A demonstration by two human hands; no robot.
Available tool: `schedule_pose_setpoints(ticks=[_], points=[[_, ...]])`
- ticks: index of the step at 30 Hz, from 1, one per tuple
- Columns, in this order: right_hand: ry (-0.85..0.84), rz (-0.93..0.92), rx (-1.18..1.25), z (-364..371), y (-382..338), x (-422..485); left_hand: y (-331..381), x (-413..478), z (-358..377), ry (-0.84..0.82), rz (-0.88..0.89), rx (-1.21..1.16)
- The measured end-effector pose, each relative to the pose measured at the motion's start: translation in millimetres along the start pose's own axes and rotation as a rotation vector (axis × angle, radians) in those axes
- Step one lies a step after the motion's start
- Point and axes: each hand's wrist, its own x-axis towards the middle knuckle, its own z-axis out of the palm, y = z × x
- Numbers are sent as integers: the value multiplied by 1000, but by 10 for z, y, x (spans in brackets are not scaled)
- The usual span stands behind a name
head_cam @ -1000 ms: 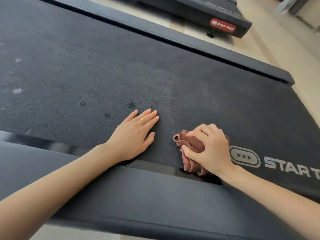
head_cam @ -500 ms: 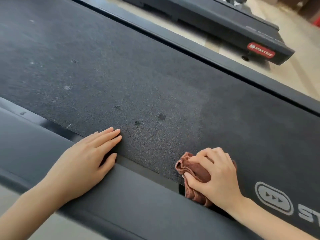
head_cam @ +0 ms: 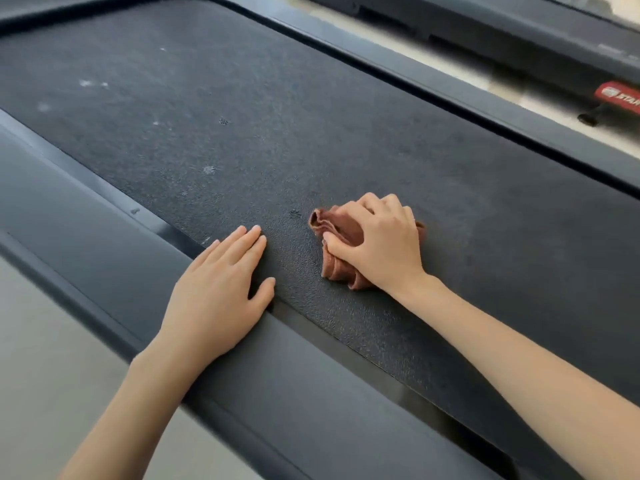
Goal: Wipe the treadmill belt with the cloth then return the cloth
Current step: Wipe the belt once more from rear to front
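A dark textured treadmill belt (head_cam: 263, 109) fills most of the view, with pale dusty specks and a few dark spots toward the left. My right hand (head_cam: 379, 240) grips a bunched brown cloth (head_cam: 334, 226) and presses it on the belt near its front edge. Most of the cloth is hidden under my fingers and palm. My left hand (head_cam: 221, 292) lies flat with straight fingers, its fingertips on the belt and its palm on the smooth grey side rail (head_cam: 86, 237).
The far side rail (head_cam: 450, 95) borders the belt at the back. Beyond a strip of pale floor (head_cam: 519, 98) stands a second treadmill (head_cam: 519, 32) with a red label (head_cam: 620, 93). Grey floor (head_cam: 38, 358) lies at the lower left.
My right hand has carried the cloth left and farther onto the belt, off the near rail edge. My left hand shifted left along the rail. The printed logo has left the view.
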Motion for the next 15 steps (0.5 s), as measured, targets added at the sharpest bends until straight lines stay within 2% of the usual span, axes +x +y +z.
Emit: schedule_pose_setpoints(ticks=[4, 7, 10, 15], points=[[-87, -111, 138, -500, 145, -764, -11, 1, 2, 17, -6, -10], [-98, -118, 159, -673, 194, -1082, 2, 12, 25, 18, -33, 1], [-69, -119, 147, -556, 124, -920, 28, 21, 41, -7, -71, 36], [-1, -106, 134, -30, -134, -97, 16, 31, 34, -26, -96, 72]])
